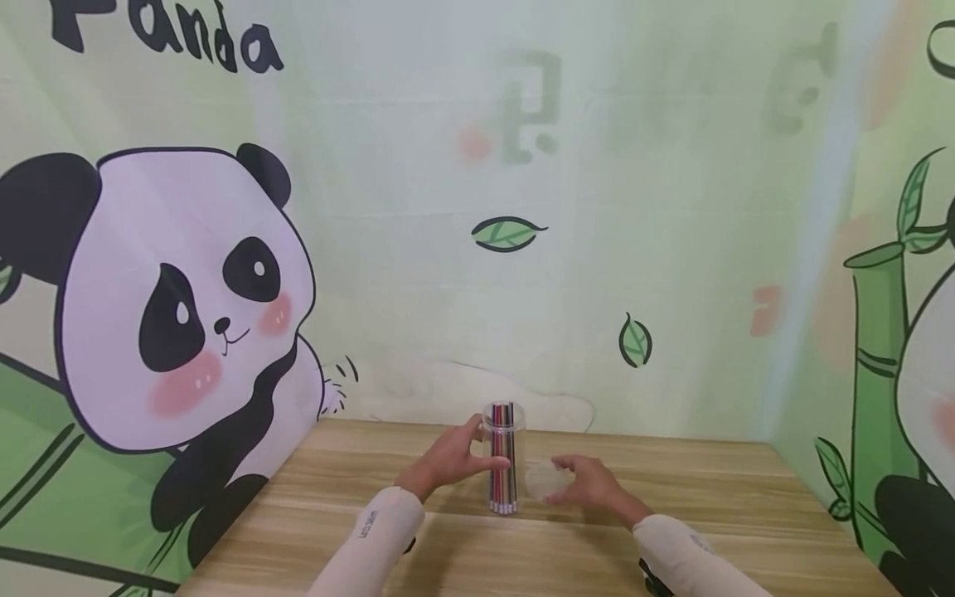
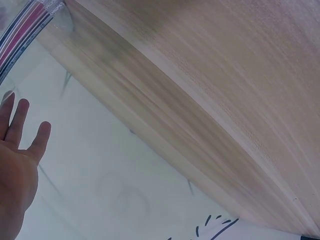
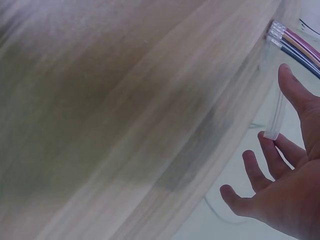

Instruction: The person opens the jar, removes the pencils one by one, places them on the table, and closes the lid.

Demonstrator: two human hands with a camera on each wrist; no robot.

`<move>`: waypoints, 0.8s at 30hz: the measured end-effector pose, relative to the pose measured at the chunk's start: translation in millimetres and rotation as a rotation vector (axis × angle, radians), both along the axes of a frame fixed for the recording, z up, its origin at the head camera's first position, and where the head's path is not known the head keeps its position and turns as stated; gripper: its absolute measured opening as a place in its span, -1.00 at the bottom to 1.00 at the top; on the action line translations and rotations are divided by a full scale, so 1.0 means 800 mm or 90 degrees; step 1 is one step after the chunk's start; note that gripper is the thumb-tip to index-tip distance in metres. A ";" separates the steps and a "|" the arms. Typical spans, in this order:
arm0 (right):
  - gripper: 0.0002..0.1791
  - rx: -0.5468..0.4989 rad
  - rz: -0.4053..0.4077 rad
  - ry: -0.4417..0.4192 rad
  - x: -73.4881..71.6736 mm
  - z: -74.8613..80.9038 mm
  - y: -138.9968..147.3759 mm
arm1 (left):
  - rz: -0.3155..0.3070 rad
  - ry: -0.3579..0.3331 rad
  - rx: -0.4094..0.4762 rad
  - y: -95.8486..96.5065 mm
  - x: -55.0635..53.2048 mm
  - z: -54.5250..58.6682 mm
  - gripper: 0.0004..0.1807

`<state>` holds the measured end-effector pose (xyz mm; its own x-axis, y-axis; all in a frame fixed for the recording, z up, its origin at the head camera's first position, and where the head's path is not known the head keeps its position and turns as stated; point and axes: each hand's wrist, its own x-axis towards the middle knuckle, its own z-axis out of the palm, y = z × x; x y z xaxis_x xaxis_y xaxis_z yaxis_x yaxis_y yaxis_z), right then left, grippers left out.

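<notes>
A clear plastic cylinder (image 1: 520, 444) stands upright, filled with slim pencils (image 1: 502, 489) in dark and red tones with pale lower ends. My left hand (image 1: 448, 458) grips it from the left, thumb across the front and fingers behind. In the left wrist view, the pencils (image 2: 25, 32) show at the top left, above the spread fingers (image 2: 19, 117). To the right of the cylinder, my right hand (image 1: 593, 482) holds a round translucent lid (image 1: 545, 481) by its edge, between thumb and fingers. The lid's thin rim (image 3: 275, 117) appears edge-on in the right wrist view.
A wood-grain table (image 1: 709, 497) lies under both hands. Behind it hangs a pale green backdrop (image 1: 418, 290) with panda, leaf and bamboo drawings, meeting the table's far edge. Light sleeves (image 1: 380, 531) cover both forearms.
</notes>
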<state>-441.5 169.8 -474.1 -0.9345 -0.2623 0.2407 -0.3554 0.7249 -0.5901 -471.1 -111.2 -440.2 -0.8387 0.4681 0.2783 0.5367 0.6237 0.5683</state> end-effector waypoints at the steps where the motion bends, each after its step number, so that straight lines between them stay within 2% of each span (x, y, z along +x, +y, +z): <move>1: -0.18 0.003 0.000 -0.001 0.001 -0.001 0.000 | 0.000 0.000 0.002 0.000 0.000 0.000 -0.12; 8: -0.22 0.034 0.022 0.020 0.008 -0.008 -0.001 | 0.004 -0.004 0.001 0.000 0.001 0.001 -0.12; 13: -0.20 0.027 0.051 0.022 0.010 -0.019 -0.002 | 0.005 -0.011 0.003 -0.002 0.002 -0.002 -0.13; 20: -0.22 0.053 0.067 0.021 0.001 -0.032 0.001 | -0.011 0.021 0.001 -0.001 0.000 -0.002 -0.22; 24: -0.25 0.071 0.076 0.012 0.002 -0.030 0.000 | -0.004 0.019 0.000 0.000 0.001 0.000 -0.25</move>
